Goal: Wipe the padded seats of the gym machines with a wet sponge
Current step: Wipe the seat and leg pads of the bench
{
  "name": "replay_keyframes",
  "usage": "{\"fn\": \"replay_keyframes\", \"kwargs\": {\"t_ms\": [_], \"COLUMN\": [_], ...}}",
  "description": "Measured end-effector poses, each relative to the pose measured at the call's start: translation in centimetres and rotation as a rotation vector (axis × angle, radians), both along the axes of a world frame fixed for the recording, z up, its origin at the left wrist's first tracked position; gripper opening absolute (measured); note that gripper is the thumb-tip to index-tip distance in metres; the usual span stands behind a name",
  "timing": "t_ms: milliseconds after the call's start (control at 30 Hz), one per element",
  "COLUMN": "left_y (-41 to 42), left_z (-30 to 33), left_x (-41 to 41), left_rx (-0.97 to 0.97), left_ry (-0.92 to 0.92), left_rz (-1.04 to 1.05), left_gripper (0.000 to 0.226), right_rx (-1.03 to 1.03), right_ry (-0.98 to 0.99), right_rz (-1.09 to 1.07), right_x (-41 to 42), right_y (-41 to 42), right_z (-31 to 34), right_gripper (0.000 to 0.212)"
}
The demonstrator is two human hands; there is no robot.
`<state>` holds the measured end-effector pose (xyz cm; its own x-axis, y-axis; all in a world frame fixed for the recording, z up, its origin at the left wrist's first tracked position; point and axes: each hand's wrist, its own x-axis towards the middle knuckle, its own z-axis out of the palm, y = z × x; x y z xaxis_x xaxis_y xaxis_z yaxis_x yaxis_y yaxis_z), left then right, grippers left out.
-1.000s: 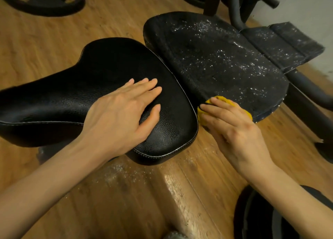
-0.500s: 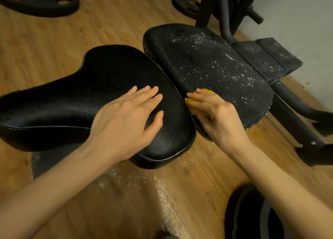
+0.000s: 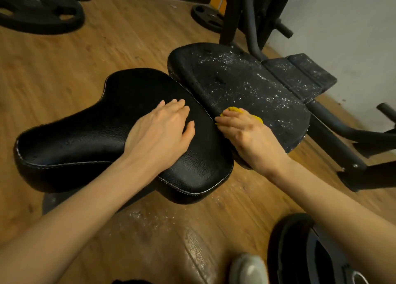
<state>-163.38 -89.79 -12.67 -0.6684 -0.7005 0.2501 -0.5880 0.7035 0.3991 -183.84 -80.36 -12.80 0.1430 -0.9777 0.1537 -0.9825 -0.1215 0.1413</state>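
Two black padded seats sit side by side. The near seat (image 3: pixel 85 138) is smooth, with white stitching. My left hand (image 3: pixel 158 133) lies flat on it, fingers spread, holding nothing. The far seat (image 3: pixel 246 84) is wet and flecked with white foam. My right hand (image 3: pixel 248 136) presses a yellow sponge (image 3: pixel 233 110) onto the left near edge of the far seat, close to the gap between the pads. Most of the sponge is hidden under my fingers.
Two smaller wet pads (image 3: pixel 300 78) lie beyond the far seat, on a dark metal frame (image 3: pixel 342 148). Weight plates lie on the wooden floor at top left (image 3: pixel 38 11), top centre (image 3: pixel 207 18) and bottom right (image 3: pixel 300 251). Foam spots (image 3: pixel 150 217) wet the floor. A grey shoe (image 3: pixel 248 268) shows below.
My right hand slid the sponge left along the near edge of the far seat, then up onto its surface by the gap. My left hand stayed flat on the near seat.
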Motion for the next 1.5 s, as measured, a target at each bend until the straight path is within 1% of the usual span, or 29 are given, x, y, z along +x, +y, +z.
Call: {"fn": "replay_keyframes", "kwargs": {"t_ms": [100, 167, 200, 300, 400, 500, 567, 633, 733, 800, 867, 933, 967, 1033, 1067, 1133, 1200, 1233, 1267, 1333, 1367, 1433, 1500], "left_y": [-0.2, -0.2, -0.3, -0.5, -0.5, -0.5, -0.6, -0.5, -0.3, -0.1, 0.2, 0.3, 0.3, 0.2, 0.0, -0.7, -1.6, -2.2, -2.7, -3.4, -3.5, -3.6, -3.6], "left_z": [-0.4, -0.3, -0.3, -0.7, -0.8, -0.8, -0.7, -0.5, -0.1, 0.4, 0.8, 1.0, 1.2, 1.3, 1.3, 1.0, 0.8, 0.6, 0.4, -0.1, -0.2, -0.8, -1.2], "left_x": [0.1, 0.1, 0.1, 0.0, -0.1, -0.3, -0.3, -0.4, -0.6, -0.9, -1.1, -1.1, -1.2, -1.2, -1.3, -1.9, -2.7, -3.0, -3.3, -3.6, -3.6, -3.5, -3.3], "left_rx": [-0.024, -0.044, -0.043, -0.027, -0.01, 0.0, 0.001, 0.01, 0.04, 0.08, 0.117, 0.132, 0.135, 0.132, 0.126, 0.072, 0.018, 0.006, 0.007, 0.016, 0.015, 0.014, 0.012], "left_ry": [0.04, 0.061, 0.063, 0.064, 0.033, 0.006, -0.01, -0.022, -0.029, -0.045, -0.056, -0.068, -0.066, -0.059, -0.058, -0.067, -0.101, -0.109, -0.104, -0.073, -0.058, -0.036, 0.001], "left_rz": [0.014, 0.028, 0.029, 0.016, 0.051, 0.11, 0.134, 0.139, 0.172, 0.181, 0.182, 0.192, 0.2, 0.221, 0.232, 0.258, 0.305, 0.327, 0.342, 0.341, 0.332, 0.329, 0.345], "left_gripper": [0.046, 0.044, 0.044, 0.049, 0.055, 0.057, 0.062, 0.06, 0.06, 0.059, 0.058, 0.057, 0.057, 0.054, 0.05, 0.046, 0.05, 0.052, 0.054, 0.057, 0.058, 0.059, 0.055], "right_rx": [-0.004, 0.0, 0.029, 0.163, 0.059, -0.047, -0.06, -0.076, -0.078, 0.0, 0.083, 0.053, 0.032, 0.04, 0.051, 0.044, 0.038, 0.031, 0.029, 0.007, -0.01, -0.058, -0.063], "right_ry": [0.034, -0.017, -0.034, 0.025, -0.015, -0.088, -0.116, -0.134, -0.158, -0.191, -0.174, -0.13, -0.16, -0.268, -0.289, -0.337, -0.311, -0.265, -0.178, 0.02, 0.055, 0.054, 0.135], "right_rz": [0.016, 0.03, 0.048, 0.116, 0.22, 0.293, 0.343, 0.398, 0.399, 0.348, 0.316, 0.34, 0.359, 0.382, 0.377, 0.323, 0.218, 0.19, 0.177, 0.192, 0.219, 0.282, 0.291], "right_x": [-0.1, 0.1, 0.0, -0.6, -2.6, -4.3, -4.8, -5.0, -5.2, -4.7, -4.2, -4.5, -5.0, -5.7, -5.9, -5.2, -3.6, -2.7, -2.0, -1.7, -2.0, -2.9, -2.7], "right_y": [1.7, 0.8, 0.5, 0.5, 0.5, -1.8, -3.2, -4.0, -6.1, -8.9, -10.4, -9.6, -8.3, -5.8, -6.1, -9.5, -13.7, -15.0, -15.7, -15.1, -14.2, -13.4, -15.4], "right_z": [-0.1, 0.4, 0.9, 3.3, 4.4, 2.7, 1.1, 0.3, 0.6, 1.2, 1.4, 1.4, 1.3, 1.5, 1.6, 1.9, 1.9, 1.6, 1.2, 0.5, 0.2, -0.1, 0.4], "right_gripper": [0.026, 0.023, 0.022, 0.027, 0.027, 0.029, 0.031, 0.031, 0.024, 0.021, 0.023, 0.019, 0.018, 0.028, 0.031, 0.025, 0.024, 0.024, 0.023, 0.017, 0.023, 0.036, 0.034]}}
